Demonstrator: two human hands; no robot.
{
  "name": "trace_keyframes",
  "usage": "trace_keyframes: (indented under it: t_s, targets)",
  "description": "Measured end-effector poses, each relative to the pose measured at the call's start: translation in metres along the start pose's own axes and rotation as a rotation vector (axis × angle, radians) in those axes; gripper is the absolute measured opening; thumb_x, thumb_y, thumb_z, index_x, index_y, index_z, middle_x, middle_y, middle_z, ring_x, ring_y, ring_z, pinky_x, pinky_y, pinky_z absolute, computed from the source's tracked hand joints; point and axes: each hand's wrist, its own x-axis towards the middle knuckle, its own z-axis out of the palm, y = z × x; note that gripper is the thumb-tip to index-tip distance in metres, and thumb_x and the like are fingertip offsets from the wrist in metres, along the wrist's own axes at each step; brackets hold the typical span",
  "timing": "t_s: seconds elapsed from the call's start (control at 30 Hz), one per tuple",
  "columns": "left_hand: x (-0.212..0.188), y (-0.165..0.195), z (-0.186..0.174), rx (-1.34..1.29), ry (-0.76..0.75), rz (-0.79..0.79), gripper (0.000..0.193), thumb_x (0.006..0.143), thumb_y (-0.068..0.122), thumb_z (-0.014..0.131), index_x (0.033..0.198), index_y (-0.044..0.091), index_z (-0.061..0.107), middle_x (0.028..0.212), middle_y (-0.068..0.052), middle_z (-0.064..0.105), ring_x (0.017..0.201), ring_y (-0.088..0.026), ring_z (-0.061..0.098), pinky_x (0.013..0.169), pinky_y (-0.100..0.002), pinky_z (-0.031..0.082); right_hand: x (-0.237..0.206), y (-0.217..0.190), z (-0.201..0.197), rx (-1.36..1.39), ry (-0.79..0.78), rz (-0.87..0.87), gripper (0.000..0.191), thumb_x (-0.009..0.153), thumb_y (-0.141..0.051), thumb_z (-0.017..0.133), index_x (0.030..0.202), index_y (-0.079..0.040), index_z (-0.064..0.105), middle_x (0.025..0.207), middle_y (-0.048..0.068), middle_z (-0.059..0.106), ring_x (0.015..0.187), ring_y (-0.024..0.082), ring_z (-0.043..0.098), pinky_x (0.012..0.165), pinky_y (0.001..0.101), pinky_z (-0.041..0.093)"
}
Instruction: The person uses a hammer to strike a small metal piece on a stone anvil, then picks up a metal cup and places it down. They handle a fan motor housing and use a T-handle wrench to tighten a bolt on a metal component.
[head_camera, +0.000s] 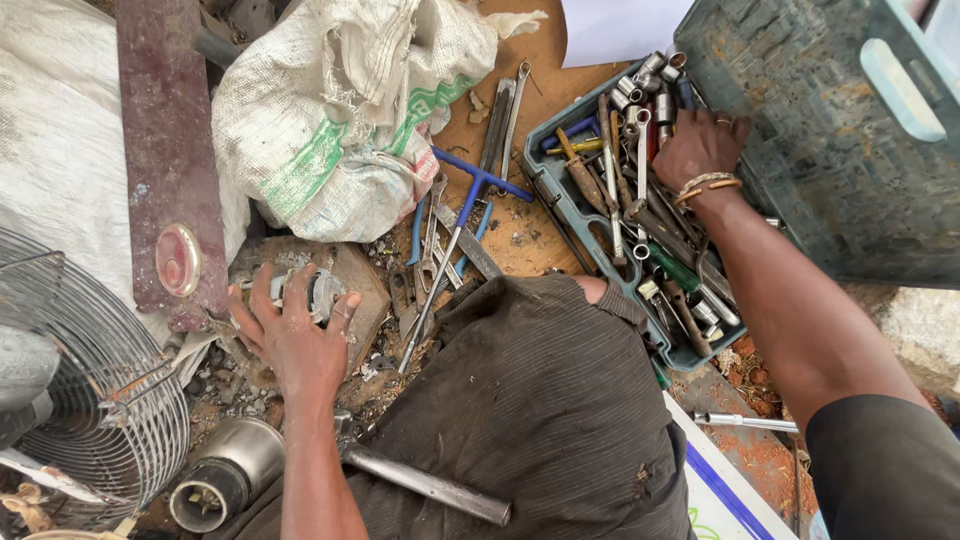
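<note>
My left hand (295, 335) rests on a small grimy metal motor part (318, 288) that sits on a wooden block, fingers wrapped over it. My right hand (700, 145) reaches into an open teal toolbox tray (548, 180) full of sockets, screwdrivers and wrenches; its fingers are down among the tools, and what they touch is hidden. Bangles circle that wrist. My knee in dark trousers (540, 390) fills the middle between both arms.
A blue T-handle wrench (470, 200), pliers and spanners lie on the ground by a woven sack (340, 110). The toolbox lid (830, 130) stands open at right. A wire fan guard (90, 390) is at left, a steel rod (425, 485) and a metal cylinder (225, 475) below.
</note>
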Motion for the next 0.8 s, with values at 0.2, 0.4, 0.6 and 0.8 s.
trace_keyframes:
  t_s: [0.2,0.4,0.6,0.8]
  targets:
    - [-0.002,-0.001,0.001,0.021,0.025,0.030,0.068,0.080,0.049,0.084,0.137,0.016,0.066,0.161,-0.016,0.032,0.154,-0.044,0.010,0.122,-0.065,0.019,0.003,-0.001,-0.007,-0.002,-0.240,0.150,0.042,0.096,-0.031,0.064,0.119,0.004,0.071,0.118,0.030,0.074,0.128,0.046,0.057,0.128,0.0619,0.019]
    - [0.001,-0.005,0.003,0.024,0.028,0.030,0.069,0.080,0.049,0.084,0.137,0.015,0.065,0.160,-0.017,0.032,0.153,-0.046,0.010,0.121,-0.066,0.018,0.011,0.017,-0.017,0.151,-0.282,0.273,0.061,0.083,-0.057,0.077,0.118,-0.008,0.072,0.133,0.022,0.062,0.135,0.048,0.039,0.110,0.0677,0.023]
    - [0.002,-0.003,0.002,0.016,0.011,0.013,0.067,0.079,0.048,0.085,0.135,0.016,0.066,0.160,-0.016,0.032,0.153,-0.045,0.010,0.120,-0.068,0.016,0.010,0.044,-0.017,0.318,-0.388,0.266,0.053,0.089,-0.047,0.074,0.124,-0.008,0.070,0.129,0.016,0.068,0.120,0.038,0.060,0.104,0.0540,0.044]
    - [0.002,0.001,-0.001,0.007,-0.003,-0.026,0.066,0.078,0.048,0.085,0.134,0.019,0.066,0.160,-0.014,0.032,0.153,-0.044,0.009,0.118,-0.071,0.015,-0.028,0.078,-0.008,0.770,-0.229,0.270,0.029,0.093,-0.025,0.073,0.113,-0.005,0.067,0.109,0.013,0.071,0.101,0.026,0.066,0.090,0.0446,0.048]
